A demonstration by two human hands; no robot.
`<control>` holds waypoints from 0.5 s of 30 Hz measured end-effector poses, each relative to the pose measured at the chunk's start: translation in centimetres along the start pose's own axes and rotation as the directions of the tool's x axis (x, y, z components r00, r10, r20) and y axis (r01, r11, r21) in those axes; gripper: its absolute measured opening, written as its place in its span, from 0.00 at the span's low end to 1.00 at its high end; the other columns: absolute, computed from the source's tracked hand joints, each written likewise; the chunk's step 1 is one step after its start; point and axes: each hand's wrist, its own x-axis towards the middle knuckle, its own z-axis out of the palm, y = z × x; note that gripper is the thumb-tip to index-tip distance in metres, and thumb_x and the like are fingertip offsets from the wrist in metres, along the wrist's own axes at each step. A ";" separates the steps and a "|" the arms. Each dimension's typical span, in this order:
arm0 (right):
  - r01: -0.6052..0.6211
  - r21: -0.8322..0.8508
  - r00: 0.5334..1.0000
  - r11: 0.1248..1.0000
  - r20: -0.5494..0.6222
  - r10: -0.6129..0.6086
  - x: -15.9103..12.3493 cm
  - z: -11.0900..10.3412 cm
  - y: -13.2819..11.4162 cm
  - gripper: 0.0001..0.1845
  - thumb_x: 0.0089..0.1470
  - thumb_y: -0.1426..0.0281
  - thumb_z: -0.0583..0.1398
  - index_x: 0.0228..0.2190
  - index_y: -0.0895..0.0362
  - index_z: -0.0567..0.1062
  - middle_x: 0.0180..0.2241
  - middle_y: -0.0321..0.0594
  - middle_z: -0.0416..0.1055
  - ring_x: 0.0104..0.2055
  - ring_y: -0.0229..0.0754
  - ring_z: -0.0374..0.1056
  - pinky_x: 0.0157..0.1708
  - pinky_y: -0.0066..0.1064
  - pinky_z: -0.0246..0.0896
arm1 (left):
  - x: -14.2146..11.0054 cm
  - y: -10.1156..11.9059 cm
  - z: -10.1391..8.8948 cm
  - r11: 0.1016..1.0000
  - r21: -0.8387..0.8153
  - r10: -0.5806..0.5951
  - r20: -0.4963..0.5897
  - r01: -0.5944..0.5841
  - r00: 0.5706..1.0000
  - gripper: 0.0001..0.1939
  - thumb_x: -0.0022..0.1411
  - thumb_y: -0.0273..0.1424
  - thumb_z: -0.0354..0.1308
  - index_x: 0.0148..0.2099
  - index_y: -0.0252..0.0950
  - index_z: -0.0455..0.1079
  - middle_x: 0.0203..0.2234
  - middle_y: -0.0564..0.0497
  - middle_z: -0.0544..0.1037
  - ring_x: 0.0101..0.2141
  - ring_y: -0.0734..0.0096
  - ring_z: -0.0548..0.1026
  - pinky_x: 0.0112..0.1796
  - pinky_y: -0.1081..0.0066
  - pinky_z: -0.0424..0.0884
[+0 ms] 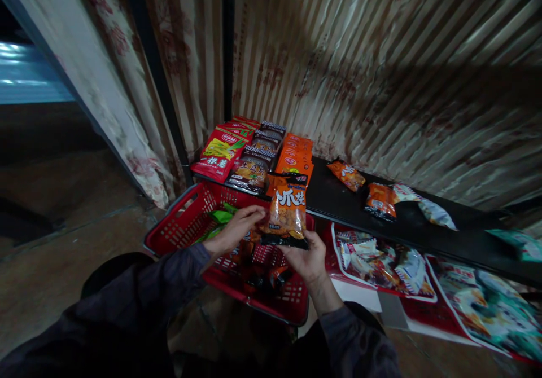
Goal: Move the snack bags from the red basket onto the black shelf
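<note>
An orange snack bag (288,211) with black top and bottom seals stands upright in front of me, its printed face towards me. My right hand (308,258) is closed on its lower right corner, thumb in front and fingers underneath. At its left edge my left hand (239,228) is closed, fingertips pressed together against the side of the bag. Just behind is a row of flat orange packets (295,155) on the black shelf (324,197). Below my hands sits a red shopping basket (178,225), holding green packets (222,215) and dark orange bags (254,276).
Red packets (222,152) and brown packets (253,166) stand in rows at the shelf's left end. Loose orange bags (346,175) and a white bag (437,213) lie farther right. Under the shelf are filled red baskets (427,296). A patterned curtain (339,73) hangs behind.
</note>
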 end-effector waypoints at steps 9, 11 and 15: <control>-0.023 0.015 0.999 1.000 -0.028 0.023 0.6 0.0 0.6 0.30 0.46 0.57 0.55 0.48 0.58 0.76 0.41 0.46 0.79 0.50 0.57 0.72 0.53 0.58 0.64 | 0.0 -0.3 -0.2 0.998 0.063 0.013 0.155 -0.023 0.988 0.22 0.51 0.47 0.67 0.39 0.36 0.72 0.38 0.48 0.79 0.42 0.60 0.74 0.45 0.64 0.67; -0.024 -0.010 0.999 1.000 -0.035 0.024 0.4 0.2 0.6 0.28 0.44 0.60 0.56 0.47 0.55 0.76 0.41 0.43 0.80 0.49 0.56 0.73 0.52 0.55 0.66 | 0.0 -0.6 -0.3 0.998 0.070 -0.012 0.138 0.002 0.990 0.22 0.50 0.47 0.67 0.39 0.36 0.71 0.38 0.49 0.78 0.42 0.60 0.74 0.46 0.63 0.67; -0.019 -0.100 0.999 0.995 0.034 0.022 0.0 0.8 0.8 0.29 0.40 0.65 0.58 0.48 0.54 0.75 0.42 0.42 0.80 0.50 0.53 0.73 0.54 0.50 0.65 | 0.0 -1.3 -0.9 0.998 -0.007 -0.067 0.079 0.068 0.995 0.23 0.50 0.47 0.67 0.40 0.36 0.70 0.38 0.49 0.78 0.43 0.60 0.75 0.47 0.63 0.67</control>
